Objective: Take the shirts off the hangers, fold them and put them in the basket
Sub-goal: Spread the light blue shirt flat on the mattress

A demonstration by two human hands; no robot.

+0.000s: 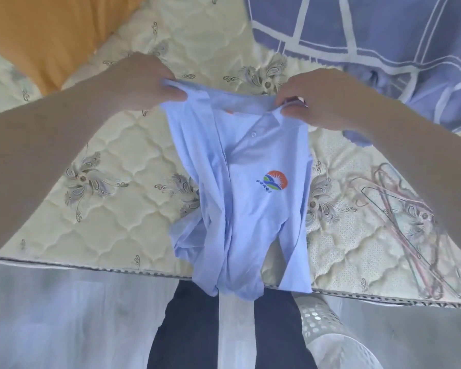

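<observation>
Left hand (147,81) pinches 1 shoulder of the blue shirt (240,198), right hand (320,99) pinches the other; it hangs lengthwise toward the person over the bed (112,145) (basket (320,323) lower right, hangers (399,217) beside)

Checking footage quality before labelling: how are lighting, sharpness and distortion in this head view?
Head view: soft, even light, no glare; wide-angle lens bows the mattress edge; shirt fairly sharp, its logo lettering unreadable; hangers and basket at the margins blurred.

Home bedroom: quilted mattress (112,145), checked blanket (383,35), orange pillow (45,33).
</observation>
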